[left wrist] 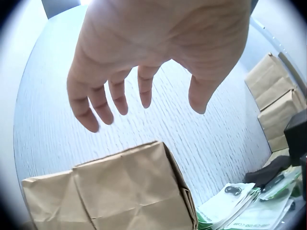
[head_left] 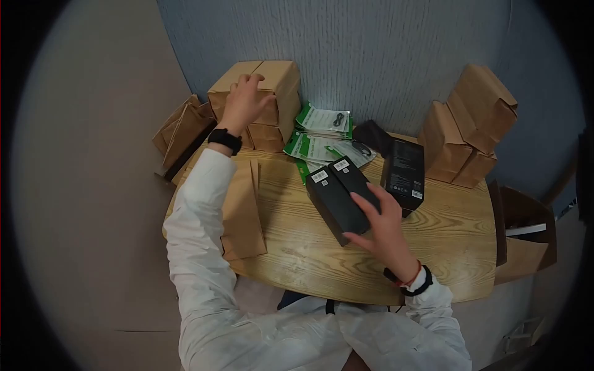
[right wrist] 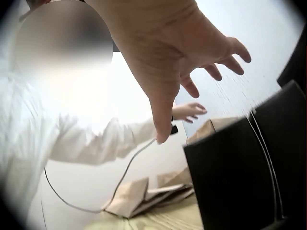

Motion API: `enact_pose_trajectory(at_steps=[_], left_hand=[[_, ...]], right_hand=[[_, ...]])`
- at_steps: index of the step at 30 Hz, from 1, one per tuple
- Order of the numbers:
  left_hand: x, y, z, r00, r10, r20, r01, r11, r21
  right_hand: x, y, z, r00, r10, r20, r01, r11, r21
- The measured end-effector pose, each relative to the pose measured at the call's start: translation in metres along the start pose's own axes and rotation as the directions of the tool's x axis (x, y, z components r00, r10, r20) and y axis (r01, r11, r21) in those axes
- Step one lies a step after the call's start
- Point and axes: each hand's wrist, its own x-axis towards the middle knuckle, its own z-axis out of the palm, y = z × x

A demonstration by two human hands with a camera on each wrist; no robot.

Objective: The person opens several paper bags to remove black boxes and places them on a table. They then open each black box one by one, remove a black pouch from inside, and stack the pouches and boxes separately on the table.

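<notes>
My left hand hovers over the stacked brown paper bags at the back left, its fingers spread and loosely bent. In the left wrist view the fingertips hang above the top bag, with the wall visible between. Two black boxes lie side by side mid-table, small white labels at their far ends. Over their near right side is my right hand, thumb and fingers apart. The right wrist view shows that hand spread above the black boxes, holding nothing.
Green-and-white packets with cables lie at the back middle. Another black box stands to the right. More paper bags are stacked at the back right. A flat paper bag lies at the left, and an open carton sits beyond the right edge.
</notes>
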Motion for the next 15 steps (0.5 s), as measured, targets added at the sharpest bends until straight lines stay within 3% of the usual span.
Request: enact_pose_trajectory(at_steps=[1,2,4,6,8,12,15], left_hand=[[0.008,0.016,0.012,0.994,-0.096,0.047,0.088,0.985,0.146],[0.015,0.026,0.021,0.977,-0.196,0.079,0.165,0.942,0.291],[0.022,0.027,0.045,0.974,-0.203,0.100,0.159,0.929,0.333],[0.023,0.030,0.059,0.942,-0.313,0.123,0.227,0.862,0.453],[0.022,0.019,0.075,0.966,-0.254,0.053,0.199,0.857,0.475],[0.022,0.002,0.082,0.990,-0.127,-0.057,0.138,0.866,0.481],[0.022,-0.004,0.082,0.994,-0.101,-0.032,0.103,0.866,0.490]], right_hand=[[0.000,0.004,0.019,0.994,0.049,0.093,-0.042,0.996,-0.073],[0.002,0.006,0.034,0.995,0.061,0.085,-0.054,0.995,-0.081],[0.006,0.016,0.058,0.971,0.209,0.113,-0.193,0.971,-0.138],[0.003,0.029,0.072,0.960,0.231,0.159,-0.213,0.969,-0.122],[0.004,0.028,0.076,0.922,0.253,0.294,-0.174,0.947,-0.272],[0.011,0.032,0.079,0.907,0.339,0.248,-0.264,0.919,-0.292],[0.015,0.026,0.070,0.864,0.414,0.287,-0.343,0.900,-0.267]])
